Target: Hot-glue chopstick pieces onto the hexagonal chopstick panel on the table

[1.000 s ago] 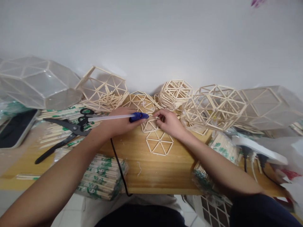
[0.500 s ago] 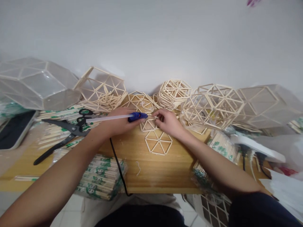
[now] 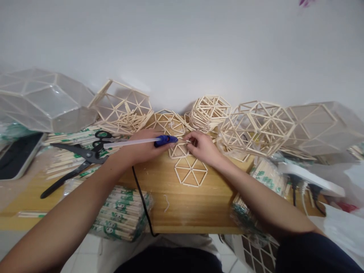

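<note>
My left hand (image 3: 144, 146) is wrapped round a blue hot glue gun (image 3: 165, 140), with a long whitish glue stick (image 3: 131, 142) sticking out of its back end. The gun's nose points right, over a small wooden stick frame (image 3: 178, 151). My right hand (image 3: 202, 147) pinches a short wooden stick (image 3: 187, 141) at that frame, close to the gun's tip; the fingertips partly hide it. Nearer to me, a flat hexagon of sticks with spokes (image 3: 191, 172) lies on the wooden table (image 3: 196, 210).
Stick frameworks (image 3: 257, 127) and a pile of hexagons (image 3: 209, 112) stand along the wall. Film-covered polyhedra (image 3: 45, 100) sit at both ends. Black shears (image 3: 82, 155), a phone (image 3: 19, 155), wrapped chopsticks (image 3: 122, 214), a power strip (image 3: 313, 180) and the gun's black cord (image 3: 143, 203) lie around.
Hardly anything differs. Both hands keep their places at the small frame, and the view has shifted very slightly.
</note>
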Tool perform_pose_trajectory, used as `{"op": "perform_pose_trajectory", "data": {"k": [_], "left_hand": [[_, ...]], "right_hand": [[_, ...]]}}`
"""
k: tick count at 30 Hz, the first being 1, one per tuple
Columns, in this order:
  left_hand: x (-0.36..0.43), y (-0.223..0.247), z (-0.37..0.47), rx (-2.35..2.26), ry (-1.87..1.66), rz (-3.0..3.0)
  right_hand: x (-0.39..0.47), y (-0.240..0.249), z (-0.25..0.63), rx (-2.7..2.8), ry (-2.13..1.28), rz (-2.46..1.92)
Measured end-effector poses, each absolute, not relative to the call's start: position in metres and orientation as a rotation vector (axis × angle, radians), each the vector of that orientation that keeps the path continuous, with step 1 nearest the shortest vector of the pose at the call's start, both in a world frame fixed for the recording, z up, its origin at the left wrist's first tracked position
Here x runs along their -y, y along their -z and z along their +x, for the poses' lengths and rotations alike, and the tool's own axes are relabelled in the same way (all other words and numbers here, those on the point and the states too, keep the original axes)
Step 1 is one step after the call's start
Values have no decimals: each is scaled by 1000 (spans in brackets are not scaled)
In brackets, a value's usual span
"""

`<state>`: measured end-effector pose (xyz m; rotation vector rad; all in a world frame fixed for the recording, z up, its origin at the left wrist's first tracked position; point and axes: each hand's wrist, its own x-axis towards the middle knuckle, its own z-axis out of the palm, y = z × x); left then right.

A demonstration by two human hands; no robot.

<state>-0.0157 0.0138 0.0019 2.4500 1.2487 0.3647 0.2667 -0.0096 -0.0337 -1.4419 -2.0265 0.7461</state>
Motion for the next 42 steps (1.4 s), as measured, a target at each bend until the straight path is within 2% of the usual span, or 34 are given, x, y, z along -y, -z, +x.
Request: {"op": "perform_pose_trajectory", "data": {"k": [42], "left_hand": [[-16,0,-16,-1275,-301,2359]], "right_hand": [[10,33,270,2029,-783,-1438]]}}
